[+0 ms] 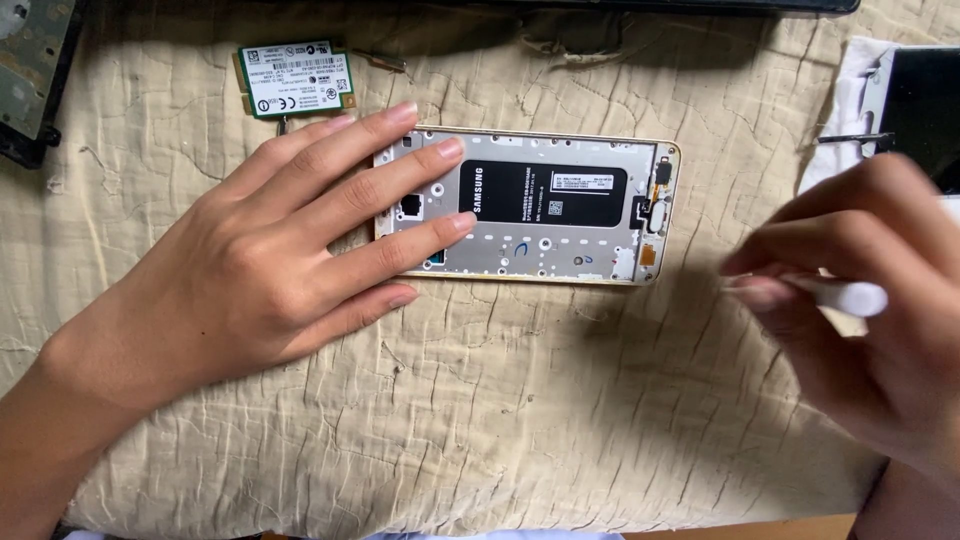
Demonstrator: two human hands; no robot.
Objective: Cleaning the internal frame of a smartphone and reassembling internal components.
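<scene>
We see an opened smartphone lying flat on a cream, crinkled cloth that covers the worktop, its back cover off and the silver inner frame with a black battery facing up. It lies lengthwise, left to right, in the far middle of the scene. Our left hand rests palm down with the fingers spread; the middle and ring fingertips press on the left end of the phone, the index finger lies along its far left corner, and the little finger lies on the cloth just near of the phone's edge. Our right hand hovers at the right, apart from the phone, blurred, with the fingers pinched around a slim white tool whose tip we cannot make out.

Just far of the left hand lies a small green circuit card with a white label, near the phone's far left corner but not touching it. At the far left edge sits part of a dark device. At the far right a black screen panel lies on a white cloth, with a thin dark tool lying across it.
</scene>
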